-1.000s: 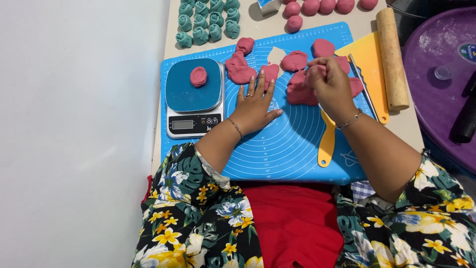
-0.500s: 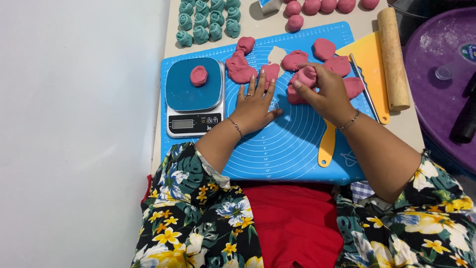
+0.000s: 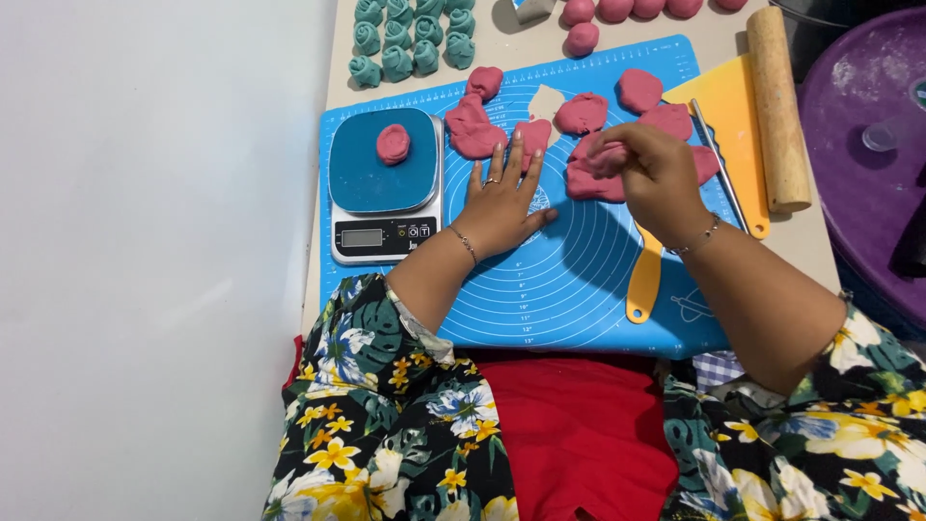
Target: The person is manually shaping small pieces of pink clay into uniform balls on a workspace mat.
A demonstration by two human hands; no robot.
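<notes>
The right hand (image 3: 651,174) pinches pink dough (image 3: 593,183), the left hand (image 3: 502,203) lies flat, one piece (image 3: 393,144) on the scale (image 3: 381,188) at nine o'clock, several lumps unweighed.

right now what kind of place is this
Probably a home baking table: a kitchen scale on a blue baking mat, pink dough pieces, and a rolling pin beside them.

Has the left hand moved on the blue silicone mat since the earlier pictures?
No. The left hand lies flat on the blue silicone mat, same spot beside the kitchen scale.
</notes>
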